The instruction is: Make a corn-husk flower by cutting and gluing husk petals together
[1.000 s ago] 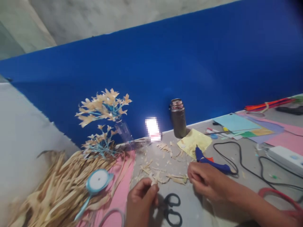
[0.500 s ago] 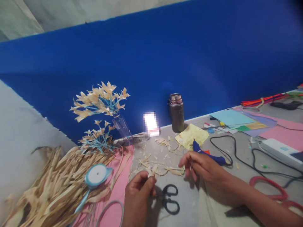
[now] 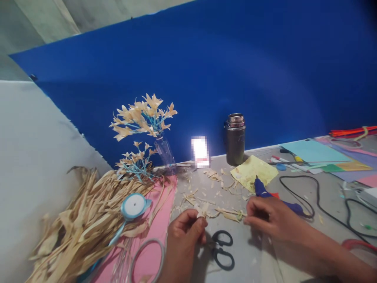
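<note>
Against a blue wall (image 3: 194,70), over a grey table (image 3: 247,261): pinching a pale husk scrap (image 3: 202,213) in the left hand (image 3: 185,234); right hand (image 3: 272,218) curled, can't tell around what, nearer the glue gun (image 3: 262,188), just beyond, slanting nozzle-first toward the wall.

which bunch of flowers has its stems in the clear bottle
The fuller bunch, standing higher and rising from the neck of the clear bottle. The smaller bunch sits lower, outside the bottle, by the dry husks.
</note>
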Demonstrator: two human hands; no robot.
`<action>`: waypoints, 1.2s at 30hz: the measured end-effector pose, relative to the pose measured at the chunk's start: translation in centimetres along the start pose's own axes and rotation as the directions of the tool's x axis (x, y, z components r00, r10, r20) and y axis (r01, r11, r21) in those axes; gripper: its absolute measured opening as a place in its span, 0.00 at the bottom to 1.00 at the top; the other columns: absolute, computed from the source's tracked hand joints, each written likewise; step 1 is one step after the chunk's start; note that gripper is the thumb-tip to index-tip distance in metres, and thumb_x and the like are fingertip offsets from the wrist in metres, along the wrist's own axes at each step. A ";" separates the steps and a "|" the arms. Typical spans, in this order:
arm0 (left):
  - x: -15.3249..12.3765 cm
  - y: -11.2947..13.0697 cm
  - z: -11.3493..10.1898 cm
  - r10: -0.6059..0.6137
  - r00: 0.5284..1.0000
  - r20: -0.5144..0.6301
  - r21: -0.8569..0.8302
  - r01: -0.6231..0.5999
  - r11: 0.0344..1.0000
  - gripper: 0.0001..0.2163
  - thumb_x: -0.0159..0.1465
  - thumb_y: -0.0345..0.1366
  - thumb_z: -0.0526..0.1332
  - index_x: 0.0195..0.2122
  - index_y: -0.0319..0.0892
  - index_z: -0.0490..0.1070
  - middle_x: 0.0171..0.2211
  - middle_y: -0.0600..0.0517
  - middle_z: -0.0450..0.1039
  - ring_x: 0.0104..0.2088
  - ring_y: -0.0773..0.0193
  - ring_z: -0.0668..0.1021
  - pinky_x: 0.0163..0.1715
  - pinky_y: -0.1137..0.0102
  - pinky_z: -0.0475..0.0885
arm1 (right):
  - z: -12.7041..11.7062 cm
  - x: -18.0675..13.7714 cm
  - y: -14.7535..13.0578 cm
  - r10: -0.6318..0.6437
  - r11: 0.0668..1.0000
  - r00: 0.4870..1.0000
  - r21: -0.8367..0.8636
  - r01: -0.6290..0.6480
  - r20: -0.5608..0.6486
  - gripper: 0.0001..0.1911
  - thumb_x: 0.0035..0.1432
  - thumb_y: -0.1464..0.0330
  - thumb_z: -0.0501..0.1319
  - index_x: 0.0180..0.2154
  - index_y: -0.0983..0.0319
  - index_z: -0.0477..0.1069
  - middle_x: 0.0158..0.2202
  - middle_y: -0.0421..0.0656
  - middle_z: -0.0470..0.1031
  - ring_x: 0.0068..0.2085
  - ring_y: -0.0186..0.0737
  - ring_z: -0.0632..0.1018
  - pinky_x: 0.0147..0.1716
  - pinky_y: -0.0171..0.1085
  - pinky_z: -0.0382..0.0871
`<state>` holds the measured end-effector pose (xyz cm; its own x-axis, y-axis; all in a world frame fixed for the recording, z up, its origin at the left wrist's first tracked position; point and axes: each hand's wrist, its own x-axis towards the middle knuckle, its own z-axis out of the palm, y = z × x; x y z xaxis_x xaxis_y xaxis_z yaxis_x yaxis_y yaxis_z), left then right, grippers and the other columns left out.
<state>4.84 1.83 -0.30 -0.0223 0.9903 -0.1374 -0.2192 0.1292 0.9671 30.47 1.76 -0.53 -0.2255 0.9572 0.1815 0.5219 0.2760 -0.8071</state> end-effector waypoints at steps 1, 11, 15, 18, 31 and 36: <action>0.0 0.0 0.1 -0.004 1.000 0.002 -0.005 0.004 1.000 0.17 0.47 0.44 0.77 0.30 0.41 0.74 0.23 0.56 0.72 0.19 0.71 0.71 0.23 0.73 0.62 | -0.6 0.3 0.3 0.003 0.996 1.000 -0.092 -0.005 -0.024 0.13 0.59 0.62 0.63 0.24 0.59 0.69 0.21 0.38 0.73 0.24 0.35 0.71 0.25 0.34 0.59; 0.2 0.5 0.5 0.001 1.000 0.014 0.055 -0.002 0.998 0.16 0.47 0.44 0.75 0.27 0.39 0.74 0.23 0.53 0.73 0.18 0.72 0.69 0.21 0.75 0.61 | -4.9 11.3 -0.6 0.189 0.758 0.982 -0.634 -0.153 -0.011 0.09 0.65 0.69 0.58 0.39 0.59 0.79 0.39 0.44 0.83 0.39 0.43 0.81 0.34 0.36 0.66; 0.6 0.4 0.1 0.005 1.000 0.000 0.069 -0.005 0.998 0.14 0.46 0.41 0.75 0.27 0.39 0.75 0.22 0.54 0.72 0.18 0.71 0.70 0.21 0.74 0.60 | -2.7 15.7 0.9 0.246 0.731 0.967 -0.668 -0.140 0.067 0.10 0.67 0.65 0.62 0.48 0.61 0.76 0.50 0.46 0.78 0.49 0.46 0.79 0.47 0.44 0.74; 0.9 0.1 -0.3 0.025 1.000 0.013 0.064 -0.026 0.998 0.13 0.47 0.40 0.74 0.26 0.39 0.74 0.21 0.54 0.71 0.18 0.71 0.70 0.21 0.74 0.60 | -1.2 17.3 2.1 0.297 0.712 0.949 -0.687 -0.144 0.109 0.17 0.68 0.62 0.62 0.56 0.61 0.71 0.56 0.48 0.73 0.50 0.46 0.78 0.48 0.49 0.76; 1.1 0.6 -0.2 -0.027 0.999 0.021 -0.076 0.029 0.997 0.16 0.47 0.42 0.75 0.26 0.39 0.71 0.23 0.52 0.74 0.17 0.72 0.70 0.19 0.75 0.60 | -0.5 18.4 2.7 0.280 0.862 0.942 -0.480 -0.162 0.186 0.15 0.66 0.64 0.64 0.52 0.64 0.73 0.50 0.47 0.77 0.47 0.45 0.79 0.46 0.47 0.76; 0.9 0.3 -0.2 -0.121 0.987 0.110 -0.254 0.145 0.956 0.18 0.48 0.41 0.77 0.30 0.39 0.70 0.26 0.53 0.74 0.19 0.74 0.69 0.19 0.77 0.61 | -1.3 16.0 -0.1 0.134 0.985 0.977 -0.133 -0.113 0.166 0.08 0.59 0.67 0.63 0.37 0.65 0.78 0.30 0.40 0.77 0.31 0.35 0.74 0.30 0.34 0.67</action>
<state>4.51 2.78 -0.18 0.1117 0.9671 -0.2286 -0.4607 0.2542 0.8504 27.84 17.14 3.20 -0.2870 0.9576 -0.0244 0.6489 0.1756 -0.7403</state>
